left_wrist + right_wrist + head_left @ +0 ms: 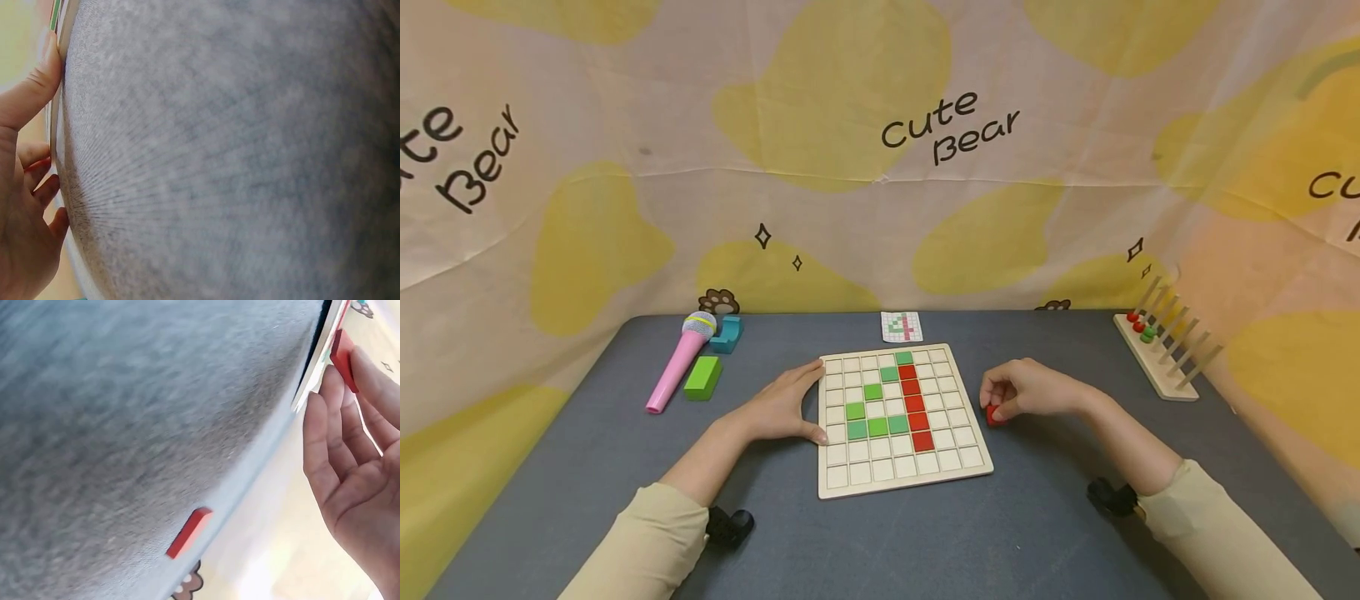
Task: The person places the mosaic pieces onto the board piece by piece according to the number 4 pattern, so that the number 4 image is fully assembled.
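Note:
A wooden grid board (977, 468) lies mid-table, bearing green tiles (877, 427) in a slanted, bent line and a column of red tiles (914, 403). My left hand (784, 404) rests at the board's left edge, thumb and fingers spread apart along it. Just off the right edge, my right hand (1030, 388) pinches a red tile (342, 359) between thumb and fingers. In the right wrist view, another red tile (189, 534) lies on the table apart from that hand.
Behind the board lies a small pattern card (901, 327). To the left are a pink toy microphone (676, 367), a green block (703, 378) and a teal curved block (727, 335). At the right stands a wooden peg rack (1161, 367) with red and green beads.

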The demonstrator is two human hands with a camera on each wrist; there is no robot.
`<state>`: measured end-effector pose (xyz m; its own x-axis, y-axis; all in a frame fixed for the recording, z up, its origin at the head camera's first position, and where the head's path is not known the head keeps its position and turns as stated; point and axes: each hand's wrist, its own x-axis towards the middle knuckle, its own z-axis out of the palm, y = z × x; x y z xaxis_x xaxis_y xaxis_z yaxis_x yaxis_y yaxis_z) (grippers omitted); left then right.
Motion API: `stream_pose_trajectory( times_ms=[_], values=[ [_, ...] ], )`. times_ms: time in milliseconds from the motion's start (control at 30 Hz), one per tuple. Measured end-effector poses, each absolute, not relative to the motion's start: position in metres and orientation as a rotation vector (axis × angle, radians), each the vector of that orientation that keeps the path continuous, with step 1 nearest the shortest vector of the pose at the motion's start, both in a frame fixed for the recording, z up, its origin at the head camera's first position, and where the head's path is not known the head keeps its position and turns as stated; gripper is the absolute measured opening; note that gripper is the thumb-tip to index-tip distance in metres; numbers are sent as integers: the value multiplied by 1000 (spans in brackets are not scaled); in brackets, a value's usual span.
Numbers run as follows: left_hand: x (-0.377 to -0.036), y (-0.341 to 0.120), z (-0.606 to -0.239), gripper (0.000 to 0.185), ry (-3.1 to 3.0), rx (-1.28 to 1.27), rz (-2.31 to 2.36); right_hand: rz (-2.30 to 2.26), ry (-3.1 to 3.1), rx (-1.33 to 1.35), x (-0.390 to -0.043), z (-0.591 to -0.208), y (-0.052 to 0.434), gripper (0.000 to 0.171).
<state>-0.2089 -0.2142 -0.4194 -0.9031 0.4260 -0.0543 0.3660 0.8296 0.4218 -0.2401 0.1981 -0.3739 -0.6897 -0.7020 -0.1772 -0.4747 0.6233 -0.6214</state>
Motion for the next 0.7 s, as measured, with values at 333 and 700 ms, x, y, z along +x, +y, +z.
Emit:
stream_pose_trajectory(
  times_ms=[333,700],
  values=[
    [-209,-213,-418,117,2855,598,606,-920,2430,-969,-234,-370,175,13],
    [-207,-213,-417,117,2847,572,617,-963,2373,-974,-223,-370,145,15]
  ],
)
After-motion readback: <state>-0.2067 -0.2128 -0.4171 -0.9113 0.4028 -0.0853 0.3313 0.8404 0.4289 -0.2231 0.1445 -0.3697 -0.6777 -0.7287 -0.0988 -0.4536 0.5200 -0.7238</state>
